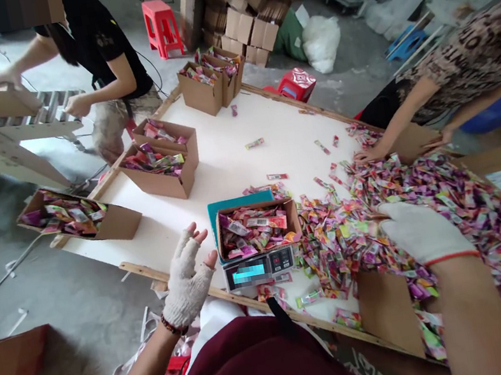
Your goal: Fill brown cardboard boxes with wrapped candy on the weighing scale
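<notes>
Workshop with a grey concrete floor [104, 291], a roller conveyor [56, 102] at upper left and a white table [224, 147] with wooden edging across the middle. A person in a black top [109, 44] stands beside the conveyor; a second person in a patterned shirt [464, 56] leans over the table's far right side. Open cartons [163, 187] of small wrapped packets stand toward the left and far edges.

Centre: an open cardboard box [291, 212], filled with packets [252, 226], rests on a digital scale [282, 259], its long axis running left to right across the wearer's front. A loose pile of packets [332, 238] begins just beside the box's right end and spreads rightward.

The gloved left hand [188, 279] is the nearer to the box, just off its left end, fingers spread and holding nothing. The gloved right hand [425, 231] lies over the pile, well to the right of the box, fingertips pointing toward it; whether they pinch any packets cannot be told, the back of the hand hiding the palm
</notes>
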{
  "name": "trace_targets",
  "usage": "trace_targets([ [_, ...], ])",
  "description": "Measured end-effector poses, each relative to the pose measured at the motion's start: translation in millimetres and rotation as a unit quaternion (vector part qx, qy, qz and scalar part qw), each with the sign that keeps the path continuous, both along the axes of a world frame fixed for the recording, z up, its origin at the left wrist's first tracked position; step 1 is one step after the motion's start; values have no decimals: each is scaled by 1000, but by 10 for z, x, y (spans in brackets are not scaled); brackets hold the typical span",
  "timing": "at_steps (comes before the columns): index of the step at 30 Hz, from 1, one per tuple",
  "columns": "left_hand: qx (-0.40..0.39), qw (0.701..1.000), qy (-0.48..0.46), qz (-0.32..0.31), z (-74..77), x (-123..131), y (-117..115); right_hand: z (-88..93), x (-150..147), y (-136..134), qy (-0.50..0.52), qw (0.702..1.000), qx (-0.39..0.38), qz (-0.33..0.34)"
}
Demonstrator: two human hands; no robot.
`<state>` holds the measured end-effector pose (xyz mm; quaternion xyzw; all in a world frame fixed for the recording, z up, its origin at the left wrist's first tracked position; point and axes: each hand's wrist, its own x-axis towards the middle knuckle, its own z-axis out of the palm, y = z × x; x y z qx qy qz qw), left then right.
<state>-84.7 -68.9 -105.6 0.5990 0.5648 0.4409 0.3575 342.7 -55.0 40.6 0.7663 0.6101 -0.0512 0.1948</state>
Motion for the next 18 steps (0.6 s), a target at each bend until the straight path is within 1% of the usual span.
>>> trace_targets([
  [1, 1, 1000, -3, -1, 12, 7, 5, -46, 1, 12, -3, 1000, -1, 3],
  [3, 3, 1000, -6, -1, 34, 27, 23, -109, -116, 54, 23, 998, 38, 42],
  [5, 6, 1000, -3, -4, 50, 56, 45, -140, -375, 124, 80, 988, 87, 100],
  [6, 9, 1000, -1, -6, 55, 75, 56, -147, -539, 170, 111, 981, 97, 126],
  [8, 16, 1000, 2, -14, 61, 114, 70, -157, -876, 266, 149, 972, 84, 160],
  [10, 21, 1000, 2, -22, 65, 142, 73, -187, -1146, 334, 170, 968, 39, 182],
  [11, 21, 999, 2, -23, 66, 146, 69, -221, -1237, 344, 184, 965, 4, 189],
  [13, 18, 1000, -2, -15, 62, 124, 50, -340, -1332, 299, 211, 952, -105, 195],
  [15, 7, 1000, -6, 9, 45, 66, 17, -522, -1358, 170, 223, 932, -209, 196],
  [16, -3, 1000, -5, 23, 31, 30, -4, -623, -1367, 78, 223, 925, -236, 197],
  [17, -16, 999, -4, 34, 13, -6, -27, -719, -1384, -30, 223, 924, -238, 198],
  [18, -32, 998, -1, 45, -6, -39, -51, -804, -1410, -153, 225, 928, -220, 199],
])
